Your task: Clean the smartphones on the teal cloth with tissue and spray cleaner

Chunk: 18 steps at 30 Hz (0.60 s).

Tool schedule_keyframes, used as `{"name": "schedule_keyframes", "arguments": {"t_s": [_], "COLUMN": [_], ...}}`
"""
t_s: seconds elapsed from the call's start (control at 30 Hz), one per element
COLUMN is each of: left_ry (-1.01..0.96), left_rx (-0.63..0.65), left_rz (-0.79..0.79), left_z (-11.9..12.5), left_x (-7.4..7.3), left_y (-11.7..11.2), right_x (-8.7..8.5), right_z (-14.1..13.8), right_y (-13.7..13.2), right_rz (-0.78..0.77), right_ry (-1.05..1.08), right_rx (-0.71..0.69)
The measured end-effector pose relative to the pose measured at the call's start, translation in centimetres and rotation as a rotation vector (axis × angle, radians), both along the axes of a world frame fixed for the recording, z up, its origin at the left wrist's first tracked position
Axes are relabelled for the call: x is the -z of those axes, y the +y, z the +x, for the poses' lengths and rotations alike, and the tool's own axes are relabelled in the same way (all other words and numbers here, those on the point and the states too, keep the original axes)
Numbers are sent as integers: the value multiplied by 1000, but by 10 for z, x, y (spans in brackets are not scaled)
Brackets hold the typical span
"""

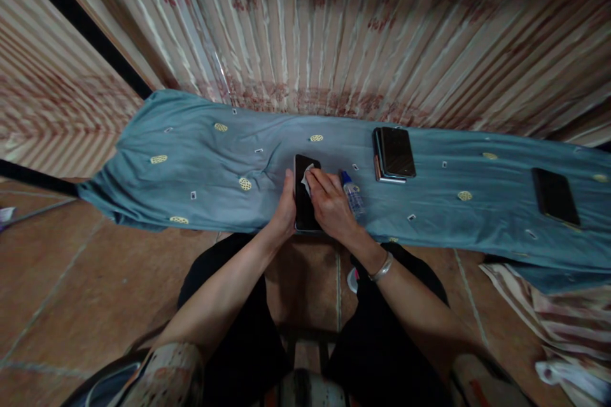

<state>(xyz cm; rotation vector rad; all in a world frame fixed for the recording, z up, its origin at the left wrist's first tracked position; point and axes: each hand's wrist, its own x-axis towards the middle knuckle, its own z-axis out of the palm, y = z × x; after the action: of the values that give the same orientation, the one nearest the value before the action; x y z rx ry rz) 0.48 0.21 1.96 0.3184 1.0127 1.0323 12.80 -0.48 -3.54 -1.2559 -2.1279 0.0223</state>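
A dark smartphone (pixel 301 203) lies screen up on the blue cloth in front of me. My left hand (pixel 285 206) grips its left edge, thumb along the side; the other fingers are mostly hidden. Bunched in the fingers of my right hand (pixel 331 200) is a small white wipe (pixel 306 179), pressed on the upper part of the screen. Just right of that hand, a small clear bottle (pixel 353 196) with a blue cap lies on the cloth. The right hand covers the lower right of the phone.
Stacked phones (pixel 397 151) rest farther right, and another dark phone (pixel 556 196) lies near the right end. The blue patterned cloth (pixel 214 165) covers a long narrow surface. Behind it hangs a pleated curtain (pixel 305 32). Striped fabric (pixel 539 305) hangs at lower right above the tiled floor (pixel 62 286).
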Motion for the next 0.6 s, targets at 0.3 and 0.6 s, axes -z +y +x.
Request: {"name": "schedule_keyframes", "arguments": {"t_s": [0.3,0.6], "left_ry": [6,-14], "left_rx": [-20,-2], "left_rz": [-33,-40], "left_z": [-5,-12], "left_x": [-7,-3], "left_y": [7,14], "right_x": [0,-1], "right_z": [-7,-10], "right_y": [-14,-31], "right_rz": [-74,-100], "right_ry": [8,-33], "right_rx": [-83,-154]}}
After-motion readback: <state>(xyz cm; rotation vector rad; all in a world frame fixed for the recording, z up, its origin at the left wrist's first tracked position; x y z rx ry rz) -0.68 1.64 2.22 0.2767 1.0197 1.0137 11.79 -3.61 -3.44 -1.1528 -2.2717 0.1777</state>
